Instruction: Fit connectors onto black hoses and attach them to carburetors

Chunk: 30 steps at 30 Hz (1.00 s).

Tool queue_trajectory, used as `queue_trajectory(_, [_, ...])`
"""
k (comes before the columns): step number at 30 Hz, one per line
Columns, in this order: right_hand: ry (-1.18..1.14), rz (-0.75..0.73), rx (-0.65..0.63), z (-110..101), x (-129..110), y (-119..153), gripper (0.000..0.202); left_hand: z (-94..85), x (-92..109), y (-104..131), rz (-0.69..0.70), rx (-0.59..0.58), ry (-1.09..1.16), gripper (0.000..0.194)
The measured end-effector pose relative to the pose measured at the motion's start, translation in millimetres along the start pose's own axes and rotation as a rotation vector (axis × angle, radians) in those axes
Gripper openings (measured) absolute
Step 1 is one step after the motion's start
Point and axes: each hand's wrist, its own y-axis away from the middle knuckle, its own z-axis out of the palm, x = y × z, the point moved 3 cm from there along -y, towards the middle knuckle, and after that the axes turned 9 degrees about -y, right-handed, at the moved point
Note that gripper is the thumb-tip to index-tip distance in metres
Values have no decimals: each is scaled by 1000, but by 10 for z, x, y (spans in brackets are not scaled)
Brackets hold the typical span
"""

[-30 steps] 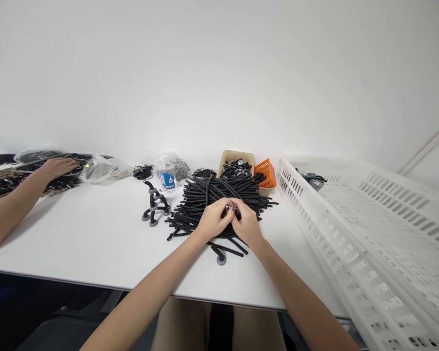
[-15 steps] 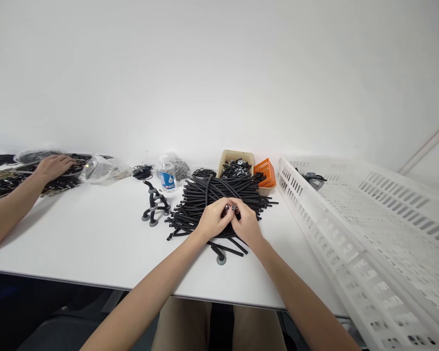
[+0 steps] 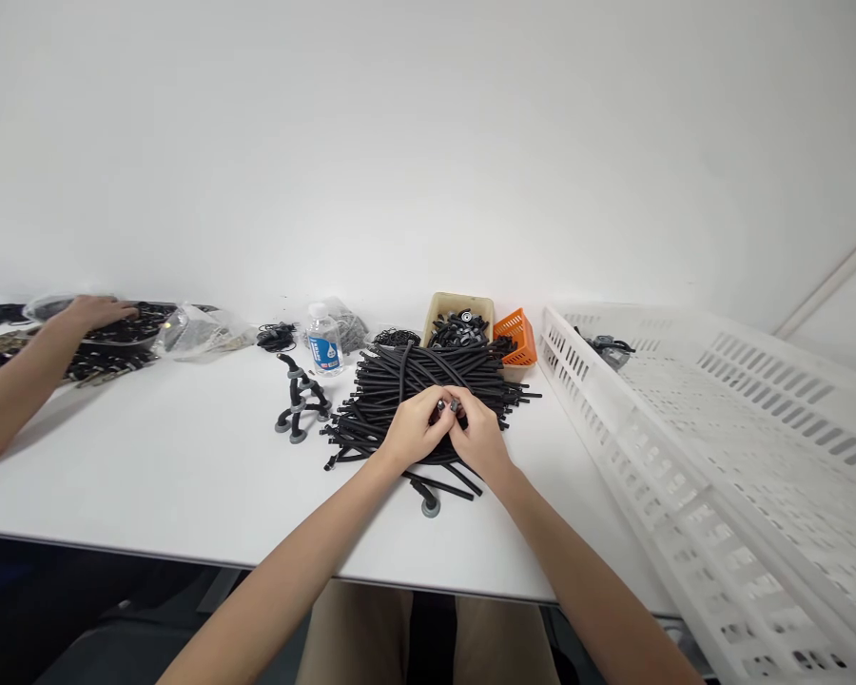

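Note:
My left hand (image 3: pixel 415 428) and my right hand (image 3: pixel 476 433) meet over a heap of black flexible tubes (image 3: pixel 378 390). Fingertips of both are closed and touch. A small dark piece with a shiny end (image 3: pixel 440 406) shows at the left fingers, and a small grey piece (image 3: pixel 455 406) at the right ones. Their kind, and whether they are joined, I cannot make out. Just in front of the heap lies a short black tube piece with a round grey base (image 3: pixel 430 508). Similar pieces stand stacked in a cluster (image 3: pixel 298 400) on the left.
Behind the heap are a beige bin (image 3: pixel 438 303) of black and grey parts and an orange basket (image 3: pixel 523 335). A plastic bottle (image 3: pixel 324 341) stands left of them. A large white crate (image 3: pixel 613 447) borders the right. A co-worker's hand (image 3: pixel 100 312) reaches over dark parts at far left.
My hands keep nearly the same pose over the tubes. At far left the co-worker's hand has shifted slightly left. The whole view has moved very slightly.

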Motion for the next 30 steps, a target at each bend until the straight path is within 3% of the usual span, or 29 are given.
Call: queue_trajectory(30, [-1, 13, -7, -3, -16, 0, 27, -1, -5, 5, -7, -7, -4, 13])
